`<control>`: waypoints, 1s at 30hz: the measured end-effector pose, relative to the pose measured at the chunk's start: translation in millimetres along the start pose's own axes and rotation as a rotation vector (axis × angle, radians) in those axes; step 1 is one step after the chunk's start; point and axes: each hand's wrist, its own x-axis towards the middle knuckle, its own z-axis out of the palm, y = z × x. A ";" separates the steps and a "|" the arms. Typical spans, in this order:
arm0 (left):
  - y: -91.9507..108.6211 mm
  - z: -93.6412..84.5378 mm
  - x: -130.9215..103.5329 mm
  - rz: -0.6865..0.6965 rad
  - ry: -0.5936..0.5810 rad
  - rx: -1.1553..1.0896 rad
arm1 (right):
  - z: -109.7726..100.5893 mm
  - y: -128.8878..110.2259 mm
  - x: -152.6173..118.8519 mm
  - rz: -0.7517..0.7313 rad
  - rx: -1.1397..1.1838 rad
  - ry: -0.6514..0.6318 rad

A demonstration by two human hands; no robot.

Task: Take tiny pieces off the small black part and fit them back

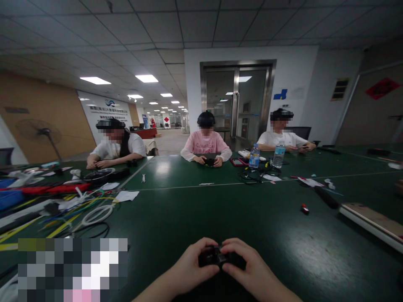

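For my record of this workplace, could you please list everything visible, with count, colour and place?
Table surface: one joined area, dark green, foreground
Co-workers: 3, white, pink and white tops, far side
Bottles: 2, clear with blue labels, far right of centre
Cables: several, mixed colours, mainly left
Papers: several, white, both sides
Wrench-like tool: 1, silvery, far left of centre
Small object: 1, partly red, right
Fan: 1, dark, left rear
Wall sign: 1, white, left rear
Ceiling lights: several, white, overhead
Other clutter: uncountable, mixed, both sides
Black object: 1, black, between both hands
Left hand: 1, bare, holding its left side
Right hand: 1, bare, holding its right side
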 end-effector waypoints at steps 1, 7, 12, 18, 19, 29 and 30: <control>-0.5 -0.1 -0.1 -0.002 -0.001 -0.004 | 0.0 -0.1 -0.1 -0.002 0.003 -0.003; -2.3 -0.6 -0.1 -0.032 -0.025 -0.009 | 0.4 0.7 0.0 -0.011 0.014 -0.013; -4.9 -0.8 0.3 -0.009 -0.028 0.015 | 2.1 2.0 0.4 -0.019 0.007 0.010; -2.6 -1.7 -0.4 -0.036 -0.026 0.034 | 1.6 0.7 0.2 -0.020 0.023 0.004; -1.6 -1.9 -0.5 -0.036 -0.033 0.034 | 1.4 0.4 0.2 -0.018 0.023 0.002; -2.4 -1.9 0.1 -0.021 -0.033 0.062 | 1.6 0.6 -0.1 -0.027 0.032 0.005; -3.1 -1.8 0.3 -0.027 -0.037 0.058 | 1.7 0.5 -0.2 -0.025 0.033 0.007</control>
